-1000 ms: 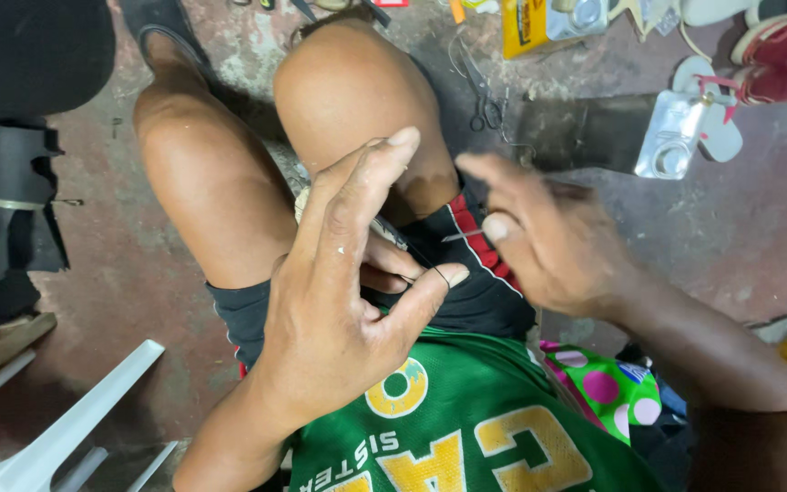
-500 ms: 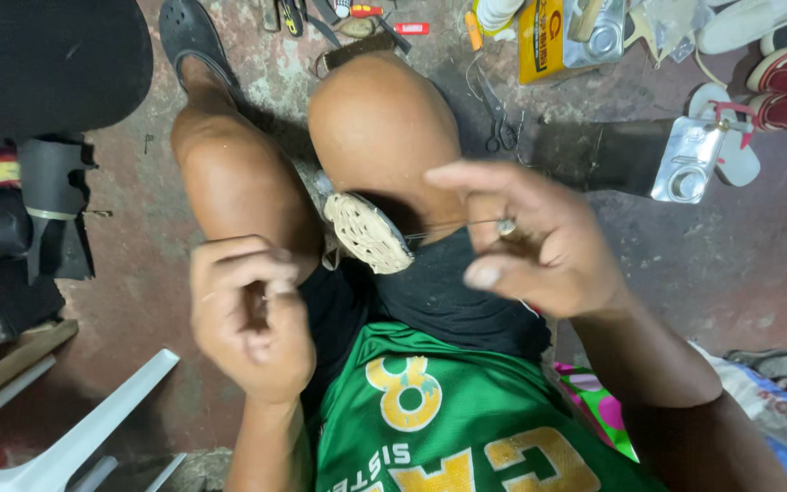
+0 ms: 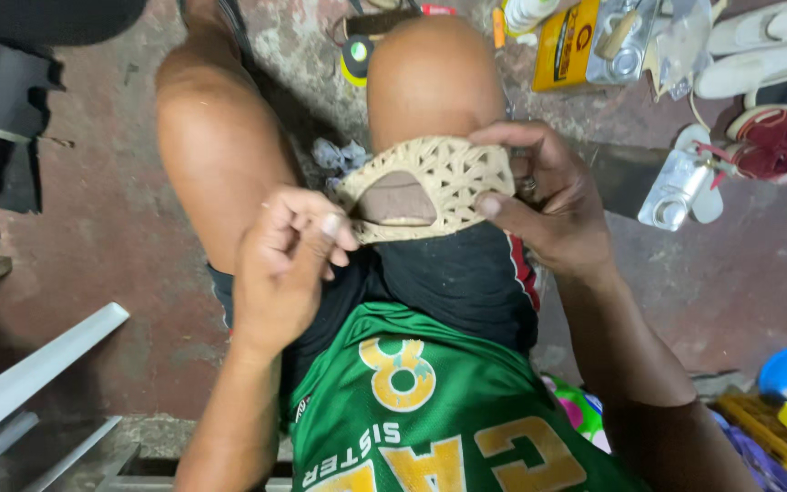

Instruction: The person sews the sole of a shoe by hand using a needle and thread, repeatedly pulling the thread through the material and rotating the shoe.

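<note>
Beige woven material forms the shoe upper (image 3: 439,182), which lies across the person's lap against the right knee (image 3: 430,77), its long axis running left to right between the two hands. The right hand (image 3: 548,205) clamps the upper's right end, thumb below and fingers curled over the top edge, so it is closed on the piece. The left hand (image 3: 289,264) sits at the upper's lower left corner, its fingers bunched narrow in a pinch at the edge; whether a needle or thread lies in that pinch cannot be made out. The upper therefore lies up and to the right of the left hand, and the right hand is the one with the firmer contact. A brown inner patch (image 3: 398,196) shows through the opening in the weave. On the concrete floor (image 3: 93,228), beyond the knees, stand a yellow can (image 3: 562,46) and a clear bottle (image 3: 671,187); shoes (image 3: 758,55) lie toward the far right corner. A white plastic chair (image 3: 20,392) is cut off at the near left edge. The underside of the upper and both palms are hidden.
</note>
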